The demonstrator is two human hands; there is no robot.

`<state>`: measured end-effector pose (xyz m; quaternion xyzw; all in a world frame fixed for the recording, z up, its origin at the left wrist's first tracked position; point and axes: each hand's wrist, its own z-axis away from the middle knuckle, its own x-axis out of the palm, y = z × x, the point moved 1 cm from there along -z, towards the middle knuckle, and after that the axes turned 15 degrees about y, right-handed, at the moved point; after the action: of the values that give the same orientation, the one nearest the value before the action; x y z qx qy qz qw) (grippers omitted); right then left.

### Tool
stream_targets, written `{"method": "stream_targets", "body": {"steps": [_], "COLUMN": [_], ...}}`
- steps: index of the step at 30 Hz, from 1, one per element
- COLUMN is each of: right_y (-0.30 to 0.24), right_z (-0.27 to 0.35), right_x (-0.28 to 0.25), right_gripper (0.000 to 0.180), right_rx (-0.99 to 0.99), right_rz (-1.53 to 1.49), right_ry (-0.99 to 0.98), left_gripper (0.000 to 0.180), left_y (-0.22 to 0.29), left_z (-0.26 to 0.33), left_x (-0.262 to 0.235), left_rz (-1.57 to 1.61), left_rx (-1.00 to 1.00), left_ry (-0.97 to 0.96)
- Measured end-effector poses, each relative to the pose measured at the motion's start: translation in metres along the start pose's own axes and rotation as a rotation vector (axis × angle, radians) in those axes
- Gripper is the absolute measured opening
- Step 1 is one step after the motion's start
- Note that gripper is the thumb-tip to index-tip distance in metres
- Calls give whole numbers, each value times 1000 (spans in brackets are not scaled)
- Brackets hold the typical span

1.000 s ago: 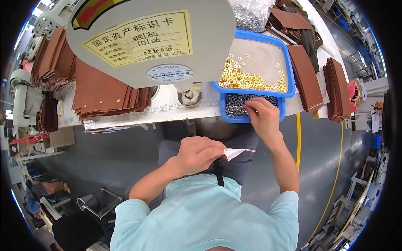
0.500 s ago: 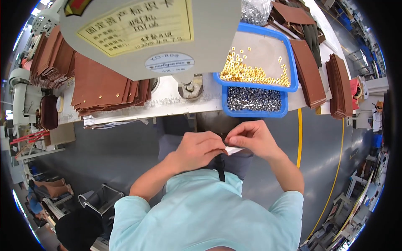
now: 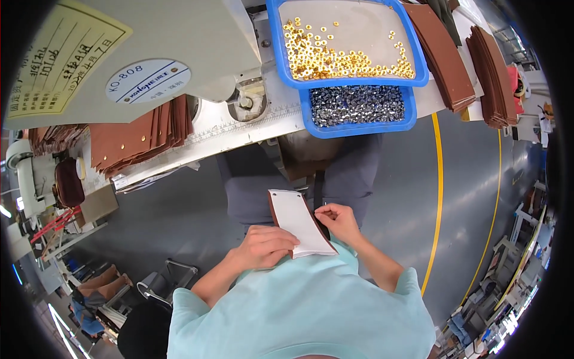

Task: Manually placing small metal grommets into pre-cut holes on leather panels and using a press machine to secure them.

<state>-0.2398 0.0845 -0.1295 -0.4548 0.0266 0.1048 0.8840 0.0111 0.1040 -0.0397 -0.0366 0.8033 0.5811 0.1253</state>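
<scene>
Overhead view: a person's two bare hands, apart, low in front of the body. The L hand [image 3: 267, 244] is clamped on the near-left edge of a rectangular brown leather panel w/ a white backing [image 3: 296, 216], white face up, over the lap btwn the hands; that grip prob. steadies it while leaving its far end uncovered, where two small dark round studs [image 3: 274, 194] sit, one per corner. The R hand [image 3: 339, 221] is just beside the panel's right edge, thumb & fingertips drawn close; can't tell if it touches the panel or pinches something tiny. Beyond the R hand, on a white tabletop [image 3: 272, 127], a blue plastic tray of shiny dark-silver studs [image 3: 361, 128] sits nearest, partly under a larger blue plastic tray of gold ring-shaped pieces [image 3: 359, 84]; prob. stacked this way so both are in easy reach. Ahead-left of the L hand is a big off-white machine [image 3: 203, 54], w/ a fanned stack of brown leather panels [image 3: 128, 140] beside it, prob. spread for easy lifting.
</scene>
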Motion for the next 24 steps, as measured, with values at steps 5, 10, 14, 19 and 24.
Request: {"method": "stream_targets", "body": {"steps": [5, 10, 14, 19, 24], "right_y": [-16, 21, 140, 146, 189], "right_z": [-55, -182, -281, -286, -329], "right_x": [6, 78, 79, 101, 111], "right_gripper": [15, 17, 19, 21, 23], "right_rx": [-214, -349, -219, 454, 519], "right_rz": [205, 607, 778, 41, -140], "right_ry": [-23, 33, 339, 808, 814], "left_gripper": [20, 26, 23, 20, 21], "left_y": [2, 11, 4, 8, -3], "left_z": [-18, -30, -42, -48, -74], "left_x": [-1, -9, 9, -15, -16], "left_rz": [3, -52, -31, -140, -98], "left_rx": [52, 35, -73, -376, -672], "left_ry": [-1, -29, -44, 4, 74]}}
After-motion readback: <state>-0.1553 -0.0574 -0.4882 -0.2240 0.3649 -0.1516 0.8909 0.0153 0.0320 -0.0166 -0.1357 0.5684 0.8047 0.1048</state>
